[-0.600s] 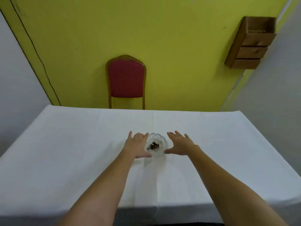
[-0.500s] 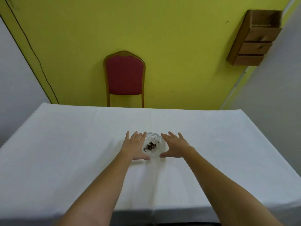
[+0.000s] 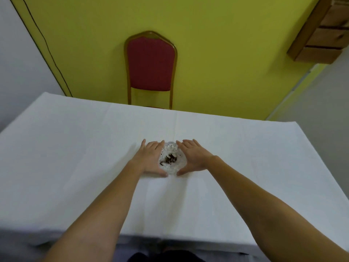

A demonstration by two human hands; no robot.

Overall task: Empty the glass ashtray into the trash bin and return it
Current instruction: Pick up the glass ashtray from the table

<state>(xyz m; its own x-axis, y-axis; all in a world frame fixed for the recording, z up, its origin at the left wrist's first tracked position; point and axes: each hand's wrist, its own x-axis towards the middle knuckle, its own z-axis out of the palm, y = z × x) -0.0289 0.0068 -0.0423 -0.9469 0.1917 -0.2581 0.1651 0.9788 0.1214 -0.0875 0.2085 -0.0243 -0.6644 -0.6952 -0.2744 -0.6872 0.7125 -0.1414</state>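
A clear cut-glass ashtray [image 3: 171, 159] with dark ash and butts in its bowl rests on the white tablecloth [image 3: 75, 148] near the table's middle. My left hand [image 3: 151, 159] presses against its left side, fingers stretched forward and thumb curled round the front. My right hand [image 3: 192, 158] mirrors it on the right side, thumb tip almost meeting the left thumb. The ashtray is cupped between both palms and still stands on the cloth. No trash bin is in view.
A red padded chair [image 3: 151, 67] with a gold frame stands behind the table's far edge against a yellow wall. A wooden drawer box [image 3: 321, 33] hangs at the upper right. A black cable [image 3: 47, 46] runs down the wall at left.
Both hands have closed in from either side until they touch the ashtray, thumbs wrapping its front. The ashtray has stayed where it was on the cloth.
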